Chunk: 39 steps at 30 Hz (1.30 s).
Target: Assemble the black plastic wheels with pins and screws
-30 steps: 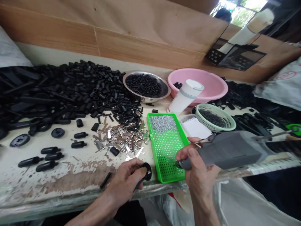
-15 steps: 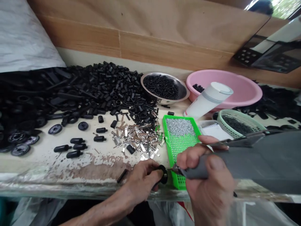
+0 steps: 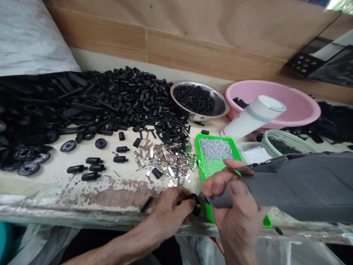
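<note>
My left hand [image 3: 171,210] pinches a small black round plastic part [image 3: 196,204] above the front edge of the table. My right hand [image 3: 235,206] is wrapped round a grey power screwdriver [image 3: 298,187], a finger lying near its lever. The driver lies almost level, and its tip points left at the black part, close against it; whether they touch is hard to see. Under the driver sits a green tray [image 3: 200,162] with small silver screws [image 3: 216,148] at its far end. Thin metal strips [image 3: 165,160] are heaped left of the tray.
A large pile of black plastic pieces [image 3: 132,95] covers the back left. Behind the tray stand a steel bowl [image 3: 222,115], a pink basin [image 3: 300,105], a leaning white bottle [image 3: 248,117] and a pale green basket [image 3: 268,144]. Several black cylinders [image 3: 91,176] lie at left.
The screwdriver and my right hand have moved left, bringing the tip closer to the black part. My left hand still holds that part. The whole view has shifted slightly.
</note>
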### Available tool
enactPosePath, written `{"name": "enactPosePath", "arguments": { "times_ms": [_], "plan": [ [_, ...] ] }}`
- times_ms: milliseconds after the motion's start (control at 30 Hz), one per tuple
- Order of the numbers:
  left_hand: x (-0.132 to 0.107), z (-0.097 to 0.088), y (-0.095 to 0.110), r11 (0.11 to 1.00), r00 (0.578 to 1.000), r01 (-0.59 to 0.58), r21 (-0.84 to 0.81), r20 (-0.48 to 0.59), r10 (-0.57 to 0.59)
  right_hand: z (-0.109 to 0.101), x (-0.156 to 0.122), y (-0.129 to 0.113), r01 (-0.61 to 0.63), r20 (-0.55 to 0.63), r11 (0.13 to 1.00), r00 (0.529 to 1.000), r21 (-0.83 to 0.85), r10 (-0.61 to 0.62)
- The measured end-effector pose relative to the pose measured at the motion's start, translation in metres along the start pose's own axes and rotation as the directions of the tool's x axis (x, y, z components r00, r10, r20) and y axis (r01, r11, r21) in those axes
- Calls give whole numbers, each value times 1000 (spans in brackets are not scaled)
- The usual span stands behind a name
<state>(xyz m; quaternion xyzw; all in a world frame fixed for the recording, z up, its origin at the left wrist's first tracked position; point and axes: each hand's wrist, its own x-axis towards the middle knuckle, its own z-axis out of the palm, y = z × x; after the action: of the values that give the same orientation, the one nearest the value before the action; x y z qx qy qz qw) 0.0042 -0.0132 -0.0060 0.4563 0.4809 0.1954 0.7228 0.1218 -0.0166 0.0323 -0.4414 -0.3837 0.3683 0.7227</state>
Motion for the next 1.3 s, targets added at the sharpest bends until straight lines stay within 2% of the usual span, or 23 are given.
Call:
{"name": "enactPosePath", "arguments": {
  "times_ms": [200, 333, 467, 533, 600, 667, 767, 1033, 1300],
  "plan": [
    [3, 0, -11, 998, 997, -66, 19, -28, 67, 3, 2, 7, -34, 12, 999, 999, 31, 33],
    [4, -1, -7, 998, 999, -34, 46, -18, 35, 2, 0, 13, 7, 79, 1000, 997, 28, -10],
    [4, -1, -2, 999, 999, -7, 32, 36, 5, -7, 4, 6, -22, 147, 1000, 989, -5, 23],
    [5, -1, -1, 1000, 998, 13, 15, 61, -14, -16, 12, -3, -11, 80, 1000, 997, -25, 13],
    [4, 0, 0, 999, 997, 35, -5, 68, -34, -27, 20, -10, 65, -47, 994, 996, -83, -69],
    [4, 0, 0, 998, 996, 56, -14, 72, -55, -39, 26, -12, 138, -144, 977, 976, -160, -162],
    [4, 0, 2, 997, 995, 80, -13, 54, -79, -52, 27, -6, 138, -206, 970, 962, -202, -180],
    [4, 3, 5, 993, 993, 114, -19, 40, -113, -57, 18, 10, 50, -224, 972, 969, -231, -103],
    [5, 3, -2, 996, 996, 74, -41, 42, -73, -59, 19, 10, 94, -191, 969, 972, -227, -139]
  ]
}}
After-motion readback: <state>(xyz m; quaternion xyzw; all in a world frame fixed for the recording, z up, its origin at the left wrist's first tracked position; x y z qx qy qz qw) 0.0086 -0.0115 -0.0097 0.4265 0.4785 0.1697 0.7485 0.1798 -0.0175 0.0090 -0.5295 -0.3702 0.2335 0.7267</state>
